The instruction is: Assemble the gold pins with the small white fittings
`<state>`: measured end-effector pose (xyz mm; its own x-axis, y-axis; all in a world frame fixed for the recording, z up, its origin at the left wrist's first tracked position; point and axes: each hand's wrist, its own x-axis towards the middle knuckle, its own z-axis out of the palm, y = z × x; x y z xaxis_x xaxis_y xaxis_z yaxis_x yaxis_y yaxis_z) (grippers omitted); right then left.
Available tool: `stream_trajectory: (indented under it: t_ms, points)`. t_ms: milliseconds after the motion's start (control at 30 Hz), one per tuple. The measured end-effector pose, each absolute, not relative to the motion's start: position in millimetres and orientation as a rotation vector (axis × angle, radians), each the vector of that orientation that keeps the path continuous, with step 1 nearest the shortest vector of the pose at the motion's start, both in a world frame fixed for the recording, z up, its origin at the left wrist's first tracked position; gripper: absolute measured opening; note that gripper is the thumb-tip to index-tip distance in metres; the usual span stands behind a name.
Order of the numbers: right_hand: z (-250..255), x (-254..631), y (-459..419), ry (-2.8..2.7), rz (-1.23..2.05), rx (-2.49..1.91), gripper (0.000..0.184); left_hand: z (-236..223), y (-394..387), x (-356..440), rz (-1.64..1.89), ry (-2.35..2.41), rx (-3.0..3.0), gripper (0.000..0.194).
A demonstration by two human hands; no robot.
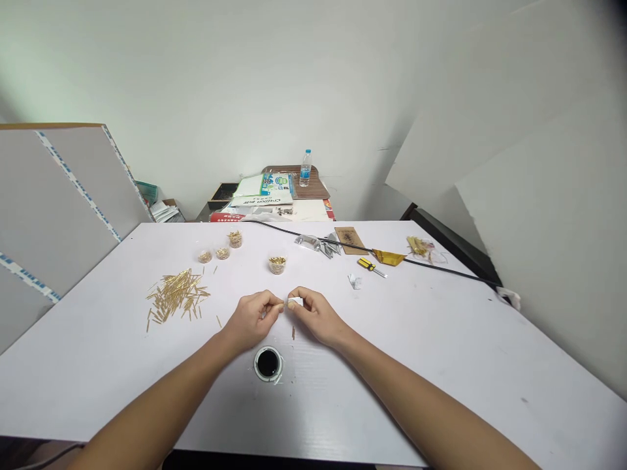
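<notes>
Both my hands rest on the white table (441, 339) near its middle, fingertips almost touching. My left hand (255, 318) is closed in a pinch on a thin gold pin (280, 305). My right hand (316, 316) pinches a small white piece (295, 301) right beside that pin. One loose gold pin (293, 332) lies on the table between my wrists. A small round cup with black contents (268, 363) stands just in front of my hands. A heap of gold pins (175, 295) lies to the left.
Several small clear cups of gold parts (277, 264) stand behind my hands. A yellow-handled screwdriver (371, 267), a yellow bag (389, 257), foil packets (318, 243) and a black cable (441, 267) lie at the back right. Leaning boards (59, 202) flank the left; a cluttered low table with a water bottle (305, 168) lies beyond.
</notes>
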<state>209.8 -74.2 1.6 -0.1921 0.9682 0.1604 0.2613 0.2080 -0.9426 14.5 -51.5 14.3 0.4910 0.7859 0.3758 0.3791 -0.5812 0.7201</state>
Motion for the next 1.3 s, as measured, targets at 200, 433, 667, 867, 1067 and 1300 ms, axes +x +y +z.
stream_trajectory:
  t_ms: [200, 433, 667, 867, 1067, 1300]
  points:
    - [1.4, 208.5, -75.4, -1.646, 0.941, -1.211, 0.021, 8.8, -50.0, 15.8, 0.912, 0.989, 1.940, 0.019]
    - [-0.3, 207.7, -76.7, -1.745, 0.719, -1.150, 0.013, 8.9, -47.6, 15.5, 0.882, 0.953, 1.841, 0.023]
    - [-2.4, 207.0, -77.4, -1.732, 0.723, -1.179, 0.016, 7.6, -48.3, 14.9, 0.854, 0.967, 1.862, 0.024]
    - [-6.7, 209.1, -75.7, -1.611, 0.840, -1.204, 0.021, 28.5, -43.4, 11.9, 0.796, 0.989, 2.001, 0.022]
    - [-9.5, 223.3, -66.2, -1.384, 0.698, -1.285, 0.028, 69.8, -20.1, -59.7, 0.729, 1.390, 2.386, 0.033]
    - [-13.5, 221.0, -66.1, -1.414, 0.700, -1.264, 0.027, 43.2, -12.4, -133.0, 0.411, 1.767, 2.679, 0.035]
